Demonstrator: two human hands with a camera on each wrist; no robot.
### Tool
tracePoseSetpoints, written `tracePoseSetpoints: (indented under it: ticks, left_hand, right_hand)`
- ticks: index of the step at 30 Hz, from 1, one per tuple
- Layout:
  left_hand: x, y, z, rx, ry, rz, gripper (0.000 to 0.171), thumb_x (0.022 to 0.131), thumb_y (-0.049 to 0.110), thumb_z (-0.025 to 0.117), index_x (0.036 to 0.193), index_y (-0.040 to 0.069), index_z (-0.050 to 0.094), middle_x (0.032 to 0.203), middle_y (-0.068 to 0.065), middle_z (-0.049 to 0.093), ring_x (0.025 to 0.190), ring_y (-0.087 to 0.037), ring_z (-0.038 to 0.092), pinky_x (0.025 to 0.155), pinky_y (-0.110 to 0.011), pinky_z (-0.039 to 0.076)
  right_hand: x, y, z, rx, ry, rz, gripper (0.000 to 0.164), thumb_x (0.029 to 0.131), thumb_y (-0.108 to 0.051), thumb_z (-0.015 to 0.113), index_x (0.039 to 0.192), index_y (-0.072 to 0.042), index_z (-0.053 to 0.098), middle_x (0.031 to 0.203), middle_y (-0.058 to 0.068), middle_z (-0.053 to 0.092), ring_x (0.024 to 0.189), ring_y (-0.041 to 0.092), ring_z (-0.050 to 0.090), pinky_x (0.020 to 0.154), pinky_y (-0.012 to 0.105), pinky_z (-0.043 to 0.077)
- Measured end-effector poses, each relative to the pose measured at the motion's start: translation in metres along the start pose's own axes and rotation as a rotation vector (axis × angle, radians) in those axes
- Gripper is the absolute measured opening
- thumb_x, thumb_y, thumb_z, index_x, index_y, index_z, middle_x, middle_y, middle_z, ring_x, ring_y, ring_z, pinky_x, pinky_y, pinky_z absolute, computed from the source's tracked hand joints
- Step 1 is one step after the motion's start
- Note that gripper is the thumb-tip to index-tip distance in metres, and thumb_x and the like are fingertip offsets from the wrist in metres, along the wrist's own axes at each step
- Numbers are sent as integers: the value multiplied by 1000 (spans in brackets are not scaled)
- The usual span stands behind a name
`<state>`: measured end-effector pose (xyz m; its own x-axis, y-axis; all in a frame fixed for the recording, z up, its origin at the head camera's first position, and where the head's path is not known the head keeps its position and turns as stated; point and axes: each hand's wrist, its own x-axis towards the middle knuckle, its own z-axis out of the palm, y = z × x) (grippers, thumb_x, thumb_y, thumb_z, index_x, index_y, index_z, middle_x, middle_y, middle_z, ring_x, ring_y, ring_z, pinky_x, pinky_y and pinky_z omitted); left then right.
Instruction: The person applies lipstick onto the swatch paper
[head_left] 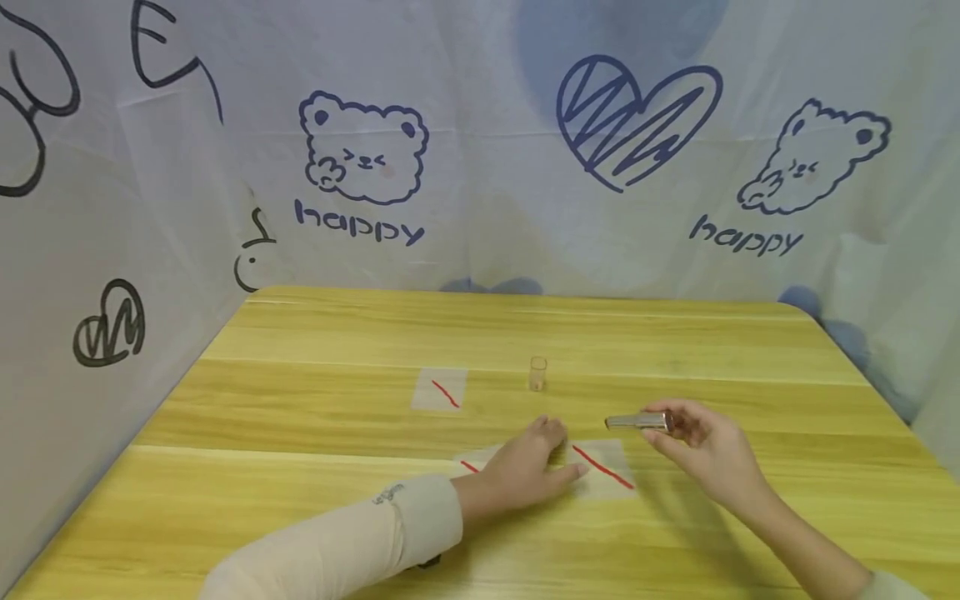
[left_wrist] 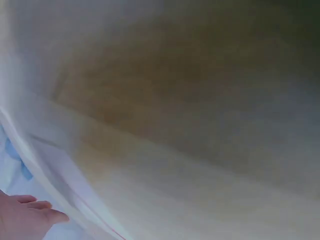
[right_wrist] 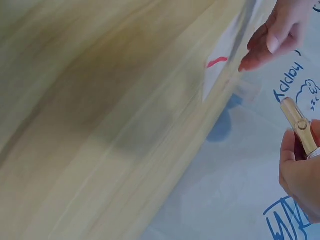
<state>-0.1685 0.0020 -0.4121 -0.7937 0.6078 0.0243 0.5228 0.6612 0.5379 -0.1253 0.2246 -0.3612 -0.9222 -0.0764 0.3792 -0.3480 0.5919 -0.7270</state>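
Observation:
My right hand (head_left: 708,450) holds a shiny metallic lipstick (head_left: 637,422) between thumb and fingers, just above the table and pointing left. In the right wrist view the lipstick (right_wrist: 299,124) looks gold, gripped by the right hand (right_wrist: 301,175). My left hand (head_left: 521,471) lies low over the table, fingers extended, its thumb at the left edge of a pale paper square (head_left: 600,479) with a red stroke. A second marked square (head_left: 468,460) is partly hidden beneath that hand. The left wrist view is mostly blurred, with the left hand (left_wrist: 27,217) at its corner.
Beyond the hands a small clear cap (head_left: 537,373) stands on the wooden table (head_left: 300,333). Another pale square (head_left: 427,396) with a red stroke lies to its left. A white curtain (head_left: 495,208) with blue drawings hangs behind the table.

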Motion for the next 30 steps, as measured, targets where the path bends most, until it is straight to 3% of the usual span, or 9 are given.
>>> tracePoseSetpoints:
  ticks: [5, 9, 13, 19, 23, 30]
  left_hand:
    - [-5, -3, -13, -203, 54, 1, 66, 92, 46, 51, 137, -1, 41, 145, -15, 39, 136, -27, 35, 111, -41, 32]
    - [-8, -7, -21, -303, 82, 34, 64, 91, 42, 56, 136, 0, 43, 142, -15, 44, 133, -25, 40, 109, -40, 36]
    - [-12, -10, -25, -439, 170, 43, 56, 87, 33, 64, 130, 0, 51, 134, -15, 52, 126, -26, 49, 104, -40, 42]
    - [-17, -6, -27, -743, 341, -26, 39, 83, 19, 70, 116, 0, 62, 120, -19, 61, 109, -32, 58, 92, -34, 51]
    - [-20, -4, -30, -834, 402, -57, 34, 83, 15, 70, 112, -2, 64, 116, -21, 62, 105, -32, 60, 85, -24, 53]
    - [-25, 3, -35, -957, 486, -107, 31, 83, 12, 69, 108, -6, 65, 113, -21, 65, 99, -24, 64, 78, -20, 54]
  right_hand:
    - [3, -8, 4, 261, -37, 215, 26, 82, -6, 69, 104, 5, 61, 84, -15, 62, 77, 1, 59, 67, 15, 53]
    - [6, -14, 9, 438, -87, 333, 18, 84, -9, 68, 101, -6, 64, 87, -11, 63, 83, 5, 64, 76, 17, 54]
    - [8, -19, 16, 596, -152, 356, 13, 87, -8, 64, 100, -10, 63, 90, -6, 65, 86, 8, 67, 82, 18, 53]
    - [11, -27, 31, 862, -198, 349, 13, 89, 0, 58, 97, -10, 63, 97, 0, 66, 91, 11, 67, 85, 21, 53]
    - [12, -34, 42, 930, -202, 391, 14, 90, -2, 57, 95, -14, 64, 96, -3, 66, 90, 9, 67, 84, 20, 53]
    - [12, -44, 58, 995, -220, 417, 13, 94, -8, 53, 96, -16, 64, 98, -5, 67, 92, 8, 67, 85, 19, 53]
